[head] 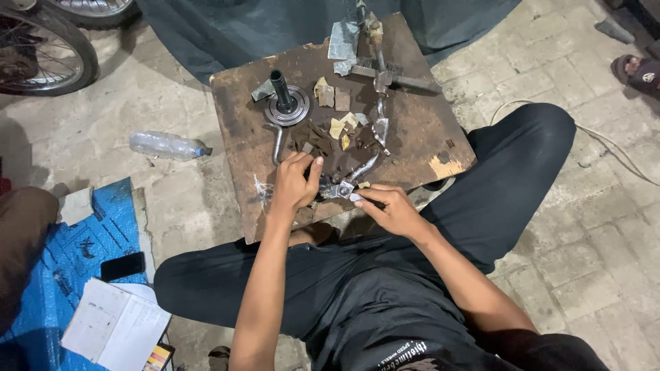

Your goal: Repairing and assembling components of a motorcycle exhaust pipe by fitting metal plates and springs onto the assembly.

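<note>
Person sat at rusty brown board [440, 148] on paved floor. Left hand [294, 184] pressed on board's near edge; right hand [388, 207] pinched small metal part [342, 189] beside it. Shaft with disc [285, 103] stood upright farther back. Plastic bottle [168, 145] lay left of board, open notebook [113, 325] on blue sheet [62, 251].

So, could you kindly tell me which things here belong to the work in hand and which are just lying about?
In hand:
left hand
right hand
small metal part
bent metal rod
wooden board

Lying about:
plastic bottle
notebook
phone
bicycle wheel
</note>
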